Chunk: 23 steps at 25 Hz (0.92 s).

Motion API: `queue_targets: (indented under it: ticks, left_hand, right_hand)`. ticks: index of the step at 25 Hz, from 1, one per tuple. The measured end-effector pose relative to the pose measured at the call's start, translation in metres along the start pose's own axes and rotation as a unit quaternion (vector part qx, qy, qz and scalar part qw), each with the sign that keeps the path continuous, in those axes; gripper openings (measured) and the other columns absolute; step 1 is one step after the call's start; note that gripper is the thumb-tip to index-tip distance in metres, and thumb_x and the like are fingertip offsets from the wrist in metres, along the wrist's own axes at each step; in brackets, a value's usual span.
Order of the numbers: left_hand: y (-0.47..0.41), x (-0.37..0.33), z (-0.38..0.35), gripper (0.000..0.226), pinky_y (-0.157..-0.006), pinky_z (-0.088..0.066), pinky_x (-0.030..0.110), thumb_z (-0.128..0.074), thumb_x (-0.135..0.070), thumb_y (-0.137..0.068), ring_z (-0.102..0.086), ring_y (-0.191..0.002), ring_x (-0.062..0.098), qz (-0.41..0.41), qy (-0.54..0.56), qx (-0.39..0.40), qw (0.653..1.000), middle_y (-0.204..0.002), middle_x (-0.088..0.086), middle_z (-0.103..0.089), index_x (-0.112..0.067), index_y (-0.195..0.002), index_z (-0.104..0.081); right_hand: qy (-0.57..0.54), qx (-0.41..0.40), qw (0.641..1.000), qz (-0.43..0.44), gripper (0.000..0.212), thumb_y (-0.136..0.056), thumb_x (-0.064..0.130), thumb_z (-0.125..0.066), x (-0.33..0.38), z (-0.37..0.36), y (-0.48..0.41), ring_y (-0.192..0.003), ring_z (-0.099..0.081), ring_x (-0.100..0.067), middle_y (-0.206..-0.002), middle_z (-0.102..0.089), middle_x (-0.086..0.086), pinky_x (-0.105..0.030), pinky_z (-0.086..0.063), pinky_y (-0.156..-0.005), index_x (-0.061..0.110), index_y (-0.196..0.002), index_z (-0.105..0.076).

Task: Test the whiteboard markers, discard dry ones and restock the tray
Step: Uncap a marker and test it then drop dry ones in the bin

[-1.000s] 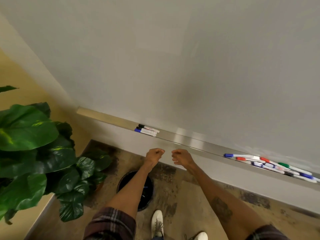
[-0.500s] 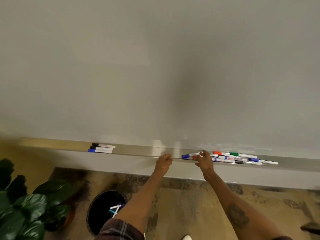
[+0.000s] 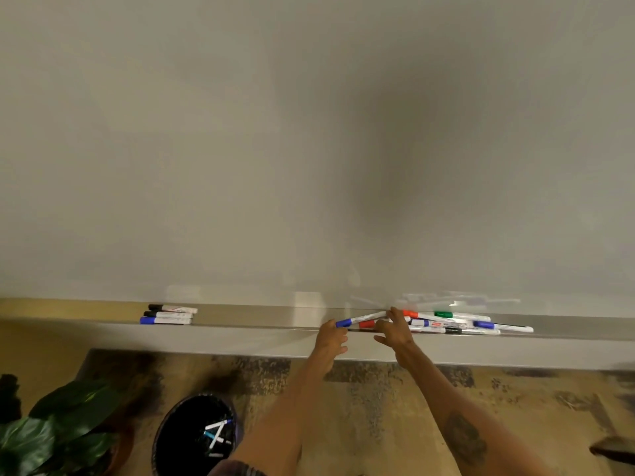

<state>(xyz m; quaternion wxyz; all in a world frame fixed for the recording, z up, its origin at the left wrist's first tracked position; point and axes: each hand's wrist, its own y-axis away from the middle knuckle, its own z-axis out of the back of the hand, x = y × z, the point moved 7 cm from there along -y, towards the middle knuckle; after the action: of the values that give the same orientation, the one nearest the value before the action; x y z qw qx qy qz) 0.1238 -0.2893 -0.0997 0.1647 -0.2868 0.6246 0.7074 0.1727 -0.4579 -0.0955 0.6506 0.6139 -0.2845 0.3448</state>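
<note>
Grip of right hand (image 3: 395,333) pinches end of blue-capped marker (image 3: 364,318).

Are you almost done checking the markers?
Partway. Some markers already lie in the bin, and three others sit at the left of the tray. The right hand holds a blue marker, the left hand at its cap. A pile on the right still waits.
</note>
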Motion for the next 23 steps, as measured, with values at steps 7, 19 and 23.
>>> queue_targets:
  ticks: [7,19,23]
  left_hand:
    - [-0.003,-0.004,0.000,0.011,-0.079,-0.056,0.033,-0.048,-0.004,-0.100,-0.063,-0.085,0.025,-0.003,0.076,-0.017,0.997,-0.094,0.008,-0.060,-0.014,-0.102,-0.054]
    - [0.057,-0.047,0.028,0.021,-0.072,-0.060,0.023,-0.066,-0.002,-0.091,-0.067,-0.084,0.018,-0.194,0.249,-0.094,0.944,-0.102,0.011,-0.069,-0.003,-0.112,-0.069]
    - [0.089,-0.068,0.026,0.014,-0.079,-0.060,0.027,-0.068,-0.004,-0.090,-0.069,-0.089,0.021,-0.260,0.232,-0.087,0.933,-0.102,0.011,-0.072,-0.011,-0.101,-0.073]
  right_hand:
    - [0.001,-0.054,0.998,0.029,0.051,-0.099,0.004,-0.053,0.001,0.008,-0.001,-0.114,-0.056,-0.031,-0.145,-0.043,-0.017,-0.044,-0.053,-0.094,0.006,-0.147,-0.037]
    - [0.255,-0.009,0.937,0.237,0.033,-0.102,0.032,-0.051,0.066,-0.026,0.065,-0.080,-0.060,-0.020,-0.091,-0.071,-0.009,-0.032,-0.049,-0.074,0.009,-0.097,-0.074]
    - [0.359,0.040,0.884,0.297,0.035,-0.102,0.045,-0.045,0.092,-0.052,0.097,-0.089,-0.064,-0.020,-0.102,-0.069,-0.001,-0.031,-0.049,-0.078,0.019,-0.115,-0.064]
